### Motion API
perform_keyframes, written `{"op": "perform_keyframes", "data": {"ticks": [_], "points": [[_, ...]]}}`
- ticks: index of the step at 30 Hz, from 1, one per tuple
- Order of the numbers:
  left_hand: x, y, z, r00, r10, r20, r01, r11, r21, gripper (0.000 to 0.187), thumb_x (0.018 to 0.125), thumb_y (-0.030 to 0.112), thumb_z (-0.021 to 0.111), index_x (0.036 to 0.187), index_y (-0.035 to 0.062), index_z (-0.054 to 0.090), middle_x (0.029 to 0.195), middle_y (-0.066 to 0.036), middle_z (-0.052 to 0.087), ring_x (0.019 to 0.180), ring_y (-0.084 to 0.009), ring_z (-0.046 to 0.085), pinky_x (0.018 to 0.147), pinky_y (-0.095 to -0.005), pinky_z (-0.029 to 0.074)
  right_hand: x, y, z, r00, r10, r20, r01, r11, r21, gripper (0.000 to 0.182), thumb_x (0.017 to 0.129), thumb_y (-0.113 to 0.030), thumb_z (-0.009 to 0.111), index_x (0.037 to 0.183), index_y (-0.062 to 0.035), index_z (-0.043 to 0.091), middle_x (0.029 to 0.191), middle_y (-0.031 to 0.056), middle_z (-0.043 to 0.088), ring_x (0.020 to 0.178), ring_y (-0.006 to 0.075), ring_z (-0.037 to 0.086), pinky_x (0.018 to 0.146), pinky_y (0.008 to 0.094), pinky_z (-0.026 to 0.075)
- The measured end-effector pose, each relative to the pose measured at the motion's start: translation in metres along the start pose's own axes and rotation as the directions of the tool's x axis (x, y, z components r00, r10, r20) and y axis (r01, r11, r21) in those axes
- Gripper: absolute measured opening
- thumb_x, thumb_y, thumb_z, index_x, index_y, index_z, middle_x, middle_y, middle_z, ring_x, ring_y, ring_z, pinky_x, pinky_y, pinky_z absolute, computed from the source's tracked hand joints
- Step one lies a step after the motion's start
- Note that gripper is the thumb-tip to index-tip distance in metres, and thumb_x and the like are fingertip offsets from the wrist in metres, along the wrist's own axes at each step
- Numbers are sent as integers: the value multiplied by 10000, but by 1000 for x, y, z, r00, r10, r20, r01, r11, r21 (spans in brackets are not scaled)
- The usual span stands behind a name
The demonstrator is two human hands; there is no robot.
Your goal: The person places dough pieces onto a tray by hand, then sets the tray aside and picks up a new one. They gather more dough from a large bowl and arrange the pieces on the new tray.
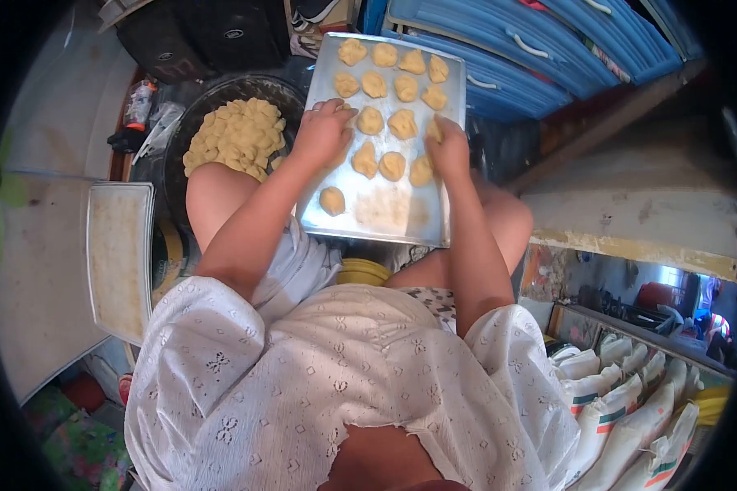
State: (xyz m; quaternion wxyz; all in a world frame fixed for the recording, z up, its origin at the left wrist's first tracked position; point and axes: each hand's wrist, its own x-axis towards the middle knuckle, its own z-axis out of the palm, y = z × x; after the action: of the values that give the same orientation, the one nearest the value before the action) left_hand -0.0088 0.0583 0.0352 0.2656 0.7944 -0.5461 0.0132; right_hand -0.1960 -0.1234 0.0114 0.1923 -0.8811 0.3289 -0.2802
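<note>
Metal baking tray (385, 217), upper centre of the frame, resting across both knees and tilted slightly toward the body, so that every row stays within reach of either hand. Shaped dough pieces (374, 84) set in rows, apart from one another, filling the far end and middle; near end bare, dusted with flour traces. One dough piece (332, 200) alone at the lower left of the tray, apparently opening a new row.

Left hand (323, 131) at the tray's left edge, palm down, fingers curled over a dough piece mostly hidden beneath them; whether pinching or merely pressing, not possible to tell. Right hand (449, 146) toward the tray's right side, fingers pressed together around a small piece of dough (435, 129), held just above or on the metal.

Dark round bowl (221, 102) of unbaked dough pieces (236, 135) just left of the tray, beside the left knee, close enough for supply without shifting the tray. Second tray (119, 258), flat and floured, at centre left on the floor. Blue plastic drawers (508, 49) beyond the tray, upper right. Stacked sacks (630, 409) at lower right. White eyelet garment (344, 385) filling the lower centre.
</note>
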Motion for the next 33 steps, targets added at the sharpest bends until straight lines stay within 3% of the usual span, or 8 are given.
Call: {"op": "perform_keyframes", "data": {"ticks": [6,9,11,18,22,24,29,33], "points": [[4,-14,7,992,-109,69,117,987,-114,369,738,62,614,1105,95,608,1004,-127,574,968,-310,549,846,-385,447,-2,-8,4,971,92,219,-113,990,86,512,688,-110,654,1190,-87,561,1175,144,556,1136,350,466,961,414,382],[6,-14,9,988,-141,61,148,981,-126,366,735,55,616,1099,87,605,960,-134,568,938,-319,555,824,-389,459,0,-34,-4,994,56,97,-39,985,-170,515,683,-118,659,1189,-149,569,1150,91,566,1151,306,446,954,454,343],[6,-15,10,987,-147,58,153,979,-136,363,735,61,619,1097,86,605,950,-136,566,935,-321,555,820,-391,461,3,-43,-6,964,5,267,60,970,-236,539,676,-137,673,1199,-202,560,1148,78,551,1149,268,428,946,480,285],[2,-11,-3,994,-59,-89,54,997,-60,360,739,115,633,1095,76,597,996,-140,555,935,-320,558,823,-394,461,-4,-51,-4,986,-81,146,121,950,-289,499,685,-174,693,1169,-174,573,1056,98,572,1087,290,468,914,458,321],[-12,3,-38,977,-100,190,129,981,-146,347,748,174,641,1075,68,599,997,-148,562,944,-319,567,822,-395,461,-44,-88,-12,875,-133,466,-36,941,337,383,726,-169,694,1074,-78,564,1019,145,539,947,344,542,782,398,448],[-22,1,-44,950,-110,291,159,976,-149,338,753,185,640,1064,61,600,998,-156,569,944,-320,572,818,-396,462,-74,-118,-11,827,-333,452,136,900,415,367,728,-137,690,1065,-67,561,968,147,534,879,340,562,741,393,472],[-33,-22,-59,920,-164,357,228,963,-146,318,773,207,639,1040,38,608,977,-175,597,901,-328,591,784,-394,470,-101,-140,21,876,-264,403,73,899,431,313,732,-109,678,1017,-61,559,925,153,542,807,368,571,687,430,475],[-34,-52,-83,932,-335,137,362,883,-300,349,788,232,653,1065,24,614,935,-141,626,812,-272,600,726,-352,475,-92,-144,24,850,-218,480,140,971,193,289,718,-194,705,942,-52,590,885,149,564,821,355,572,700,433,466]]}}
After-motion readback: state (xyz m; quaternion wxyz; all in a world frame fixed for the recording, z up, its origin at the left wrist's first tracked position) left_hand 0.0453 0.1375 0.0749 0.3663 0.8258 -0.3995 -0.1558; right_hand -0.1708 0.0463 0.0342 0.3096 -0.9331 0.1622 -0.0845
